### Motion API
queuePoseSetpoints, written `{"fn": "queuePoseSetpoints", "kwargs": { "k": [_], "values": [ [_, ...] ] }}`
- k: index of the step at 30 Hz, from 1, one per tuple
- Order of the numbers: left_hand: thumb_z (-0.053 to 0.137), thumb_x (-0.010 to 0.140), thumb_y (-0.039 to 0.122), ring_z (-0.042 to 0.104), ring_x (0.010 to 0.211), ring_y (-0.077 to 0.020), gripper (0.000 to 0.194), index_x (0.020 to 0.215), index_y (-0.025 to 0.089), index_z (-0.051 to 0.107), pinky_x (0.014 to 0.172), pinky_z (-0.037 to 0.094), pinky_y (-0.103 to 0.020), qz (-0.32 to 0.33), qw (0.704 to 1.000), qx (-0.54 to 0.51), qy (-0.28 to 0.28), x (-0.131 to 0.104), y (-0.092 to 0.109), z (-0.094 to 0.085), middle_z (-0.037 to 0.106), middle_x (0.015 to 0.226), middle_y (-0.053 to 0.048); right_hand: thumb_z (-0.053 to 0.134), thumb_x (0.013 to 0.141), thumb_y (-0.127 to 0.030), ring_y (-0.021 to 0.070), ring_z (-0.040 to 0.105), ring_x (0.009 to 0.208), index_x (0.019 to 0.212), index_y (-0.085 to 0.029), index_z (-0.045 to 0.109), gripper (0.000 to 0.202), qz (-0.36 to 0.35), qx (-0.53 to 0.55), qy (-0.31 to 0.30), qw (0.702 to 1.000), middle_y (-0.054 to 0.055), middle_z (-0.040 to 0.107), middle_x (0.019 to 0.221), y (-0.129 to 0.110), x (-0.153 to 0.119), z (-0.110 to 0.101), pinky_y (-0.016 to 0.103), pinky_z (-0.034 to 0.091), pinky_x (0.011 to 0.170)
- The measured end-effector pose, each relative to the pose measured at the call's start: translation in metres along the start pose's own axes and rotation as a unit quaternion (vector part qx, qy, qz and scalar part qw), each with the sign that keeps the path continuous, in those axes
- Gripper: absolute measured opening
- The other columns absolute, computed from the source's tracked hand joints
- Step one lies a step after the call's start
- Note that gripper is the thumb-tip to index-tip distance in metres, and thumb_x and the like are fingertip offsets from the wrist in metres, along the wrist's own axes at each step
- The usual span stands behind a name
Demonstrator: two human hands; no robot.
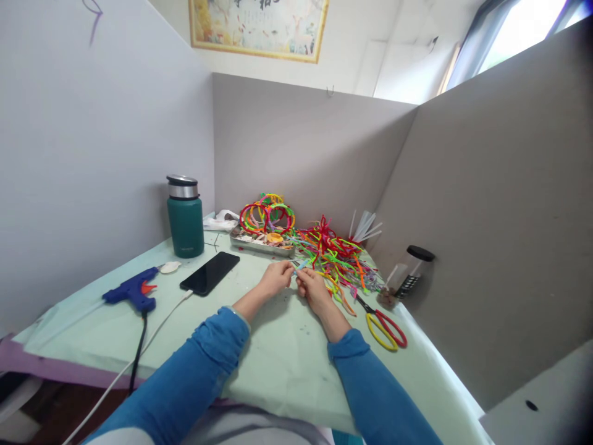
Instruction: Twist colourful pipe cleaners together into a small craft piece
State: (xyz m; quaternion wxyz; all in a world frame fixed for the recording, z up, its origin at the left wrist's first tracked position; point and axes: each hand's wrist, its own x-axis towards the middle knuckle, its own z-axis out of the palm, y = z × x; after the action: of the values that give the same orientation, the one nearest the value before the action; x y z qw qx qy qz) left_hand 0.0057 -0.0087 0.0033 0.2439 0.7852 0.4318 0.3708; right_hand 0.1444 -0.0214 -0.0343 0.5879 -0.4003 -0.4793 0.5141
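Close together above the middle of the table, my left hand (278,278) and my right hand (312,290) both pinch a short light blue pipe cleaner (302,266). Its ends are partly hidden by my fingers. Just beyond my hands spreads a tangled heap of pipe cleaners (340,253) in red, green, yellow and orange. To the right of my right hand lie scissors (386,329) with one red and one yellow handle. A metal tray (264,247) behind my left hand carries small scraps, with colourful pipe-cleaner rings (267,217) piled over it.
At left are a blue glue gun (134,290) with a cord, a phone (210,274) on a white cable, and a green bottle (185,222). Glue sticks (364,227) stand at the back right, near a tilted black-lidded jar (412,272). Grey partitions (306,136) enclose the table.
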Motion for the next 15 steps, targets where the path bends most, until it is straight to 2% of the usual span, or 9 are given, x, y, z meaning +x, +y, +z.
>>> {"fn": "queuePoseSetpoints", "kwargs": {
  "k": [15],
  "values": [
    [0.041,0.082,0.023,0.049,0.054,-0.0114,0.023,0.073,0.016,0.061,0.055,0.033,-0.021,-0.009,1.000,0.019,0.003,-0.0001,0.0031,0.0000,0.054,0.050,0.002,0.067,0.067,-0.042,0.0032,0.035,0.035,0.065,-0.017,0.050,0.031,-0.004,0.000,0.000,1.000,-0.006,0.049,0.053,-0.0007,-0.0006,0.0008,0.018,0.022,0.035]
  ]
}}
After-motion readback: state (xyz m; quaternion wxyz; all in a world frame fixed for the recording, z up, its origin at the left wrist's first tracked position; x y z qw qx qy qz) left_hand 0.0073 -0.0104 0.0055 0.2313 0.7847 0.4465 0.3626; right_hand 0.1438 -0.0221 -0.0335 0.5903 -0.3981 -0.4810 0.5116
